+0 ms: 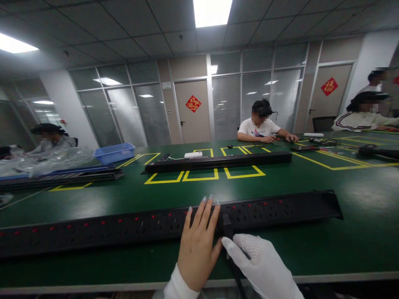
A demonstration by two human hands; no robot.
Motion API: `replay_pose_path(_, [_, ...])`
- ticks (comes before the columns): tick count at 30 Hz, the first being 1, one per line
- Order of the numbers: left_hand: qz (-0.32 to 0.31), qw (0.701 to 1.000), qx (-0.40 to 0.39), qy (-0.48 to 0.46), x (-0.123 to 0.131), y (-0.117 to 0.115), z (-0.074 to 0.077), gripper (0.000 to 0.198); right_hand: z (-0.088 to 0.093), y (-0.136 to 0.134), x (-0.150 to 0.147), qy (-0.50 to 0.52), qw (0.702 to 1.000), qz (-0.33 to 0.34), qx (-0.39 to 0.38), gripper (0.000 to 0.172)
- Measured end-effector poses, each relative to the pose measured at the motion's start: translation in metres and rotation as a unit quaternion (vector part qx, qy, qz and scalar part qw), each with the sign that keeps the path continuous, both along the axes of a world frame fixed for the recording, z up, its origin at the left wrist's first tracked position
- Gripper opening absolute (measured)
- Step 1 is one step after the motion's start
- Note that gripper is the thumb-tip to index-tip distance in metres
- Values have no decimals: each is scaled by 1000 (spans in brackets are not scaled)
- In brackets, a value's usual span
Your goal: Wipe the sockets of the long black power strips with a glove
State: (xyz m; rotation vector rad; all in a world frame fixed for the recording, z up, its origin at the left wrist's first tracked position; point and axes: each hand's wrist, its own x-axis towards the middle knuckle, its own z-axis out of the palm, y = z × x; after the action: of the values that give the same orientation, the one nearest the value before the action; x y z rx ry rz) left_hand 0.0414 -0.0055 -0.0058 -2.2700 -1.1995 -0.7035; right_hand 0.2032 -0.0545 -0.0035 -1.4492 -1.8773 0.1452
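A long black power strip (118, 230) with a row of sockets and small red switches lies across the table in front of me. My left hand (199, 241), bare, rests flat on the strip with its fingers stretched out. Beside it, my right hand (260, 263) wears a white dotted glove, and its fingers are closed around a black plug (227, 224). The plug sits at one of the sockets, just right of my left fingers; whether it is fully seated I cannot tell. Its black cable (237, 278) runs down over the table's front edge.
Farther back lies a second black power strip (224, 161) with a white device (193, 155) by it. At the left are a blue basket (114, 153) and clear plastic bags (65, 160). A co-worker (260, 124) sits opposite. Yellow tape marks the green table (174, 195).
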Motion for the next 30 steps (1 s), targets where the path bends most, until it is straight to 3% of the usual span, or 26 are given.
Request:
replay_pose_path(6, [-5,1000,9,-3,1,0,0,72,-2,1,-2,-23,1000,-5,17,49])
replay_pose_path(15, [-6,1000,21,-5,3,1,0,71,-9,5,-8,71,993,-93,-14,35])
replay_pose_path(30, [-10,1000,22,-4,2,1,1,71,-6,8,-6,143,988,-63,-8,34])
